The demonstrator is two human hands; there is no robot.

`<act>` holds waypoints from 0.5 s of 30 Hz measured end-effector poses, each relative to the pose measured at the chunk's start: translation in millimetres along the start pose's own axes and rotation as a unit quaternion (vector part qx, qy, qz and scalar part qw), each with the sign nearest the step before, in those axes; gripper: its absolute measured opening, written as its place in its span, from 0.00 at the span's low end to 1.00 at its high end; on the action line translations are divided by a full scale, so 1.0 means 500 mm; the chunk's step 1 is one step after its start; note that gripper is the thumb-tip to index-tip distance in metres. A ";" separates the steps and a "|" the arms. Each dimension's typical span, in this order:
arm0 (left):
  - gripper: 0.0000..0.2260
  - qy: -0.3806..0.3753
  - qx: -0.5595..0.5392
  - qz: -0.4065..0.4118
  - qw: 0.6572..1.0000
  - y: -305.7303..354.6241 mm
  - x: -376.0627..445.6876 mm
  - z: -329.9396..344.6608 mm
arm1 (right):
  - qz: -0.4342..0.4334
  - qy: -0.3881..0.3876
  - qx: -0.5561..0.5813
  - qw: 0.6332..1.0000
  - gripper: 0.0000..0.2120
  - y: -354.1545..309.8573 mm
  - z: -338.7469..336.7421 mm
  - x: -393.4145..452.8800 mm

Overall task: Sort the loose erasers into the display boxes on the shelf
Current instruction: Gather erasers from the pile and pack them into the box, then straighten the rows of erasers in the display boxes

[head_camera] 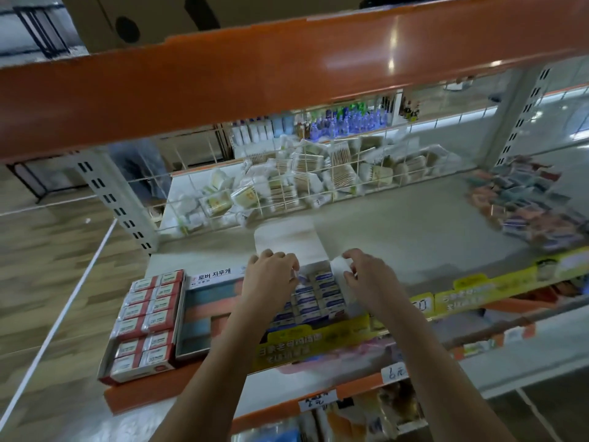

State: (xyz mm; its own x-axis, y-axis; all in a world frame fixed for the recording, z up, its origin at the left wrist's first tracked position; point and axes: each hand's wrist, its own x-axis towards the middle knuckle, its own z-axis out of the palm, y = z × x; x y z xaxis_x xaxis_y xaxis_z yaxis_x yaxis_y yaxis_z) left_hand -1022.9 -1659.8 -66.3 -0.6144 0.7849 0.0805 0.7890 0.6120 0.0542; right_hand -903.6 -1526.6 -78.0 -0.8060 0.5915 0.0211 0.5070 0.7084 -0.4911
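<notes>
Erasers (320,295) in blue and white paper sleeves, small and blocky, fill a white cardboard display box (288,240) on the smooth grey shelf (414,231). The box lid stands open at the back. The left hand (271,277) curls over the box's left side, fingers bent on its edge. The right hand (366,275) pinches the white flap on the right side. Beside it sit a box of red packs (143,317) and a box of pink and blue blocks (204,317).

A pale shelf (398,231) with an orange front edge carries three open display boxes side by side at its front left: a box of red-and-white erasers (145,323), a box of blue and pink erasers (204,314), and a box of blue-and-white erasers (318,298). A heap of loose erasers (522,205) lies far right.
</notes>
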 end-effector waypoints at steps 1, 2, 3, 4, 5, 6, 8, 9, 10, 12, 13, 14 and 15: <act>0.10 0.003 0.000 -0.008 1.000 0.006 0.001 0.001 | -0.007 -0.002 0.001 1.000 0.16 0.000 0.000 0.001; 0.10 0.005 0.002 -0.018 1.000 0.011 0.002 0.003 | -0.015 -0.004 0.002 1.000 0.16 0.001 -0.001 0.002; 0.10 0.005 0.004 -0.028 1.000 0.014 0.002 0.005 | -0.023 -0.006 0.005 1.000 0.16 0.002 -0.002 0.002; 0.10 0.006 0.008 -0.039 0.999 0.017 0.002 0.006 | -0.029 -0.007 0.009 1.000 0.16 0.003 -0.002 0.003; 0.10 0.005 0.014 -0.052 0.999 0.020 0.001 0.009 | -0.034 -0.009 0.013 0.999 0.16 0.005 -0.003 0.002; 0.09 0.004 0.020 -0.064 0.998 0.023 -0.001 0.012 | -0.038 -0.012 0.016 0.999 0.16 0.006 -0.003 0.002; 0.09 0.008 0.036 -0.082 0.996 0.032 -0.005 0.021 | -0.046 -0.017 0.019 0.999 0.16 0.011 -0.003 0.002; 0.09 0.014 0.043 -0.087 0.995 0.037 -0.008 0.026 | -0.049 -0.019 0.020 0.998 0.16 0.013 -0.002 0.002; 0.10 0.020 0.047 -0.093 0.994 0.042 -0.009 0.030 | -0.051 -0.021 0.021 0.998 0.16 0.015 -0.002 0.003; 0.09 0.027 0.048 -0.103 0.993 0.048 -0.010 0.038 | -0.054 -0.022 0.021 0.998 0.17 0.017 0.000 0.004; 0.09 0.029 0.050 -0.104 0.993 0.050 -0.010 0.041 | -0.056 -0.021 0.021 0.998 0.17 0.017 0.001 0.003; 0.09 0.029 0.053 -0.103 0.993 0.051 -0.011 0.042 | -0.056 -0.019 0.020 0.998 0.17 0.016 0.003 0.004; 0.09 0.027 0.054 -0.102 0.993 0.051 -0.012 0.043 | -0.056 -0.017 0.019 0.998 0.17 0.015 0.004 0.004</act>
State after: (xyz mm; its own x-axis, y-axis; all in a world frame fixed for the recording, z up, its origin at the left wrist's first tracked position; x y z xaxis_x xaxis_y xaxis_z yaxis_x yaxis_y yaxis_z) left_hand -999.1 -1647.1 -86.7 -0.7577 0.6390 0.1321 0.6411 0.7668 -0.0317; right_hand -901.9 -1520.7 -83.5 -0.8666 0.4966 0.0487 0.4027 0.7536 -0.5196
